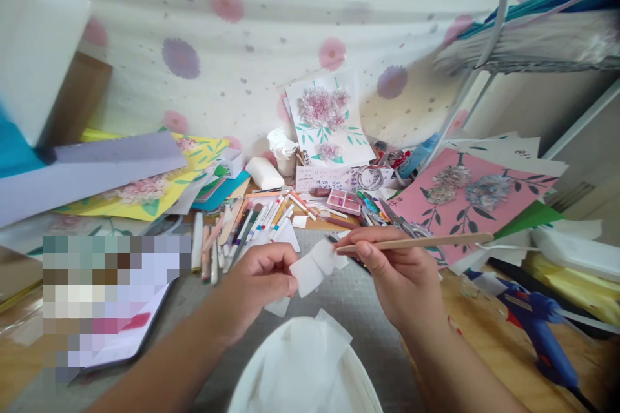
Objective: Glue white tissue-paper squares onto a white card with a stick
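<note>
At the frame's centre, the left hand [265, 279] pinches a translucent white paper slip [312, 269], probably light, limp and easily torn, best held gently by its edges, while the right hand [402, 271] grips a wooden craft stick [431, 241], tip beside the slip's right end.

Obscured and truncated items
The right hand [405, 271] covers part of the wooden stick [436, 242]. The bottom edge truncates the white bowl [369, 384] and the glue gun cord [582, 401]. Pixelation masks much of the tablet [138, 329]. The card's [314, 183] finer handwriting is illegible.
</note>
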Tool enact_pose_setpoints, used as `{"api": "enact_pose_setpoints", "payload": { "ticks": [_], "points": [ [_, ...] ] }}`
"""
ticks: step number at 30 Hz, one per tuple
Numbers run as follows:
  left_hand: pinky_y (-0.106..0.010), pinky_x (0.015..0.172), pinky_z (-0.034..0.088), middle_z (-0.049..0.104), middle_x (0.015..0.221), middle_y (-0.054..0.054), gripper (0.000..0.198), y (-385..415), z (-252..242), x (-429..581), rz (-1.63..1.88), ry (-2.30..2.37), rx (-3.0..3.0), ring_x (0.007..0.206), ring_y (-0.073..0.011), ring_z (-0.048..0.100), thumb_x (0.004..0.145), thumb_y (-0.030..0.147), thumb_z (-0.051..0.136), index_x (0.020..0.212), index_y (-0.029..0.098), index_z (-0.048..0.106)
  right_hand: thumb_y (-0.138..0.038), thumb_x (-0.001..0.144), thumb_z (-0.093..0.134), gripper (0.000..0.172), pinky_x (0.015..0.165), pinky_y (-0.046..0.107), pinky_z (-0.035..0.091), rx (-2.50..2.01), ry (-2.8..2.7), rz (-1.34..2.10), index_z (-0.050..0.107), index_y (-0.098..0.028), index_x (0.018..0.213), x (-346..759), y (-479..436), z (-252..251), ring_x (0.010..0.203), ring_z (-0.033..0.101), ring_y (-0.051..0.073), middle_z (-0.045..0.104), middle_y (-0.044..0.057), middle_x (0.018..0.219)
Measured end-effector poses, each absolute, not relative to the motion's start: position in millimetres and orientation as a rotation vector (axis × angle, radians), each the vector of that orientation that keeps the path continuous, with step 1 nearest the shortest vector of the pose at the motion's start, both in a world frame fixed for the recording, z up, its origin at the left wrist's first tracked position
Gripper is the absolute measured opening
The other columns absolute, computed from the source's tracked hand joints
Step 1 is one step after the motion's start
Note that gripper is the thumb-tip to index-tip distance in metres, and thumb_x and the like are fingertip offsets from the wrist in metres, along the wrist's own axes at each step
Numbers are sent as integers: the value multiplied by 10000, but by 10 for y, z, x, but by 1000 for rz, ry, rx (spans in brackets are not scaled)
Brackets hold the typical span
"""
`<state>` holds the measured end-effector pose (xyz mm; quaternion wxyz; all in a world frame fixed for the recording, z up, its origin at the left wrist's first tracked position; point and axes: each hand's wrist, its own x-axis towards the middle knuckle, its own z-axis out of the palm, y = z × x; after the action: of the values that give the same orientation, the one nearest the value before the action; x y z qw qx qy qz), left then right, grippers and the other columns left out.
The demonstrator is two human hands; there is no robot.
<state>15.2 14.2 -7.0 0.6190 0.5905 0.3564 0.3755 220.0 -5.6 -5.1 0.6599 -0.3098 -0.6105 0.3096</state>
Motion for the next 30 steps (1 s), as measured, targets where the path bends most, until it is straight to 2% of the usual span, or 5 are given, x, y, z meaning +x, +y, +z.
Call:
{"api": "enact_pose_setpoints", "payload": {
  "ticks": [10,17,22,26,30],
  "points": [
    [-264,593,332,540,629,20,54,204,-7,13,715,716,1597,623,-144,462,670,208,590,627,187,566,-243,839,717,44,656,254,612,-613,-1053,939,719,-210,811,2313,5,53,650,717,130,759,4,767],
    [-291,708,376,549,731,8,69,-85,269,-91,504,642,2242,747,-167,521,737,142,538,708,190,577,-138,859,665,49,743,374,590,-258,-1840,1282,706,-151,882,2382,-178,181,821,724,229,752,100,808],
    [-357,884,343,567,867,13,99,-351,444,-77,131,723,2485,850,-183,536,754,205,669,842,248,665,-154,863,655,81,860,430,543,-213,-1970,1201,698,-118,806,2410,-152,277,839,695,227,728,125,801],
    [-277,768,390,564,874,6,73,-297,506,-145,239,647,2436,832,-159,540,817,177,595,827,229,645,-186,862,671,97,703,309,525,-271,-2026,1101,685,-131,783,2438,-130,310,744,634,169,670,80,769],
    [-223,717,418,599,870,10,143,-29,504,-178,401,651,2358,777,-124,575,885,178,545,887,238,675,-270,941,579,175,682,301,479,-421,-2138,808,665,-152,845,2383,-205,356,685,576,146,663,53,728]
  ]
}}
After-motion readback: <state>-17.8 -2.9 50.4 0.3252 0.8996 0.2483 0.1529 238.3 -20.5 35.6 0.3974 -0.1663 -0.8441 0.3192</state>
